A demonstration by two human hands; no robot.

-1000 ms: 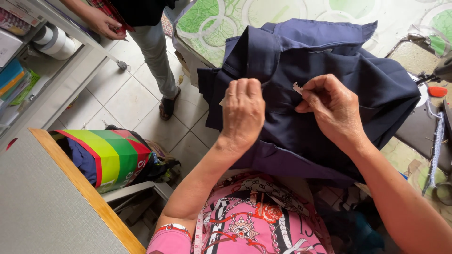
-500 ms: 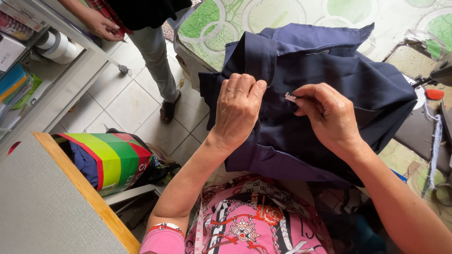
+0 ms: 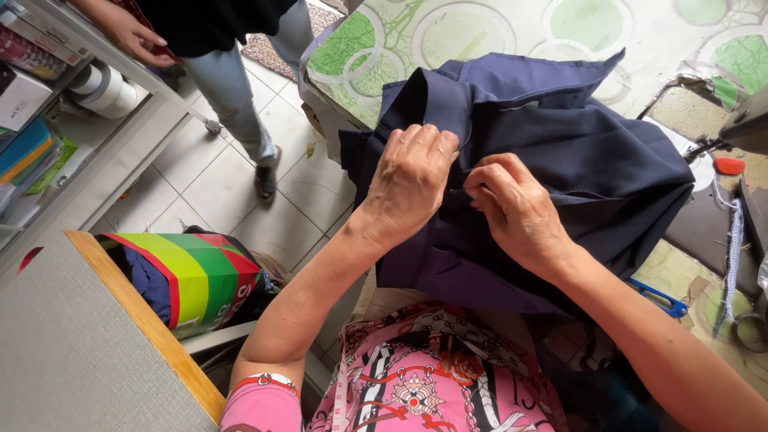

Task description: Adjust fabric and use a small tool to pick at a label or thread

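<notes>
A dark navy garment (image 3: pixel 576 160) lies bunched on a table covered with a green-and-white circle-patterned cloth (image 3: pixel 480 32). My left hand (image 3: pixel 412 180) rests on the garment with its fingers curled, pinching the fabric near a fold. My right hand (image 3: pixel 516 208) sits right beside it, fingertips pressed together on the same fold. The two hands almost touch. Whether a small tool is in my right fingers cannot be seen.
Another person in jeans (image 3: pixel 240 88) stands at the upper left by a shelf (image 3: pixel 120 64) with tape rolls. A striped multicolour bag (image 3: pixel 192 276) sits on the tiled floor. A grey wood-edged board (image 3: pixel 72 352) is at lower left. A sewing machine (image 3: pixel 744 128) stands at right.
My hands have drawn closer together on the fold. The small light-coloured thing seen at my right fingertips earlier is no longer visible. The view has shifted slightly.
</notes>
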